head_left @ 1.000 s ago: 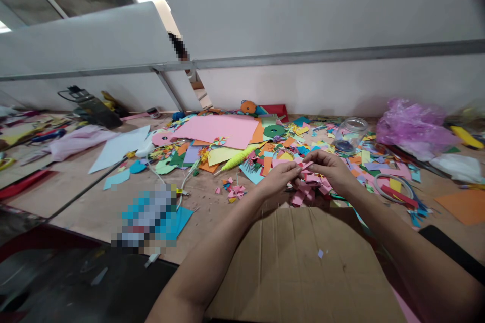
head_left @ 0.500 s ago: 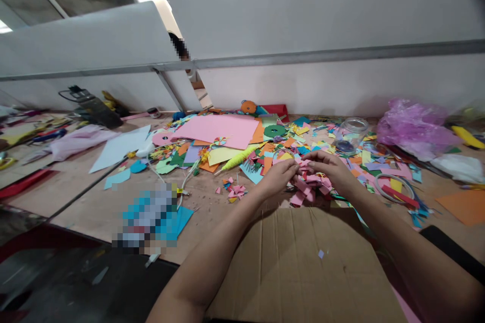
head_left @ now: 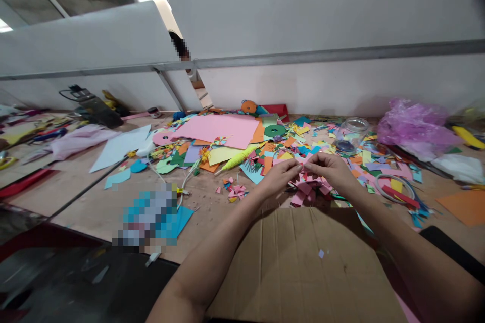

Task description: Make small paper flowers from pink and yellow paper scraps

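Over a heap of pink paper pieces (head_left: 305, 196), my left hand (head_left: 281, 177) and my right hand (head_left: 330, 170) meet with their fingertips close together. Both are closed in a pinch around a small piece of pink paper, which the fingers mostly hide. More folded pink strips sit just below, between the two hands. Beneath my forearms lies a brown cardboard sheet (head_left: 303, 262) with a tiny lilac scrap on it. A small cluster of pink and coloured scraps (head_left: 235, 191) rests left of my left hand.
Large pink paper (head_left: 220, 128), a yellow-green rolled piece (head_left: 238, 157) and many scraps cover the table behind. To the right stand a clear jar (head_left: 352, 133), a ring of cord (head_left: 394, 189) and a purple plastic bag (head_left: 415, 128). A dark bottle (head_left: 96, 106) leans at left.
My fingertips have drawn closer together over the pink paper. My right hand has shifted slightly, and the pink strips beneath have changed position a little.
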Demonstrator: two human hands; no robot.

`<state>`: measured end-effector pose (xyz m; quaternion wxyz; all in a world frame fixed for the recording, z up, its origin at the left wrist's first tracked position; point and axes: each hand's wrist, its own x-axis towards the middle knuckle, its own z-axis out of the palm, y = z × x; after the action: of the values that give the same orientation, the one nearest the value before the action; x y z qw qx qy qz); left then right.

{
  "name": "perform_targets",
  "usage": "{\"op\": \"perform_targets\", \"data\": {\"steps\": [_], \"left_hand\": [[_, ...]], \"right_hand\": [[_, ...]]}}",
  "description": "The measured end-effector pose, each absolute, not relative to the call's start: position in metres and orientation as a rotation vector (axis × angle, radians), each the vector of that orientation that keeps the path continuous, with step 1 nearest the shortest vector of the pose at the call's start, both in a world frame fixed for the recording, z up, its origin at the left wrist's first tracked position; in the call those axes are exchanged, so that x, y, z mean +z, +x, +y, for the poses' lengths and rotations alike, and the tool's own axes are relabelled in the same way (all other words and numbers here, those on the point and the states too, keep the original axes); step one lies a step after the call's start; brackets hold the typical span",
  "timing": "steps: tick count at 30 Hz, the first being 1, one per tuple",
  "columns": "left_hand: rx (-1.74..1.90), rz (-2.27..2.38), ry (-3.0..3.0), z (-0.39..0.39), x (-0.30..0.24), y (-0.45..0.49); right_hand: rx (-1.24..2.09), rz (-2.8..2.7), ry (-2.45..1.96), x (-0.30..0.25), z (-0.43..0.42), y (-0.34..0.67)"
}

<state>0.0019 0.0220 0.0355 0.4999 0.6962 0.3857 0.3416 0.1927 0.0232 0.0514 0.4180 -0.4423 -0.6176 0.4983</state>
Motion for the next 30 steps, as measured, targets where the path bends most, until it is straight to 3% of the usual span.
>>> {"op": "perform_targets", "data": {"steps": [9, 30], "left_hand": [[0.937, 0.972, 1.429, 0.019, 0.0433, 0.0033], [0.965, 0.998, 1.448, 0.0221, 0.0366, 0.0084]], "right_hand": [[1.255, -1.457, -1.079, 0.0545, 0.0219, 0.1888], [1.201, -1.375, -1.088, 0.0469, 0.0182, 0.1847]]}}
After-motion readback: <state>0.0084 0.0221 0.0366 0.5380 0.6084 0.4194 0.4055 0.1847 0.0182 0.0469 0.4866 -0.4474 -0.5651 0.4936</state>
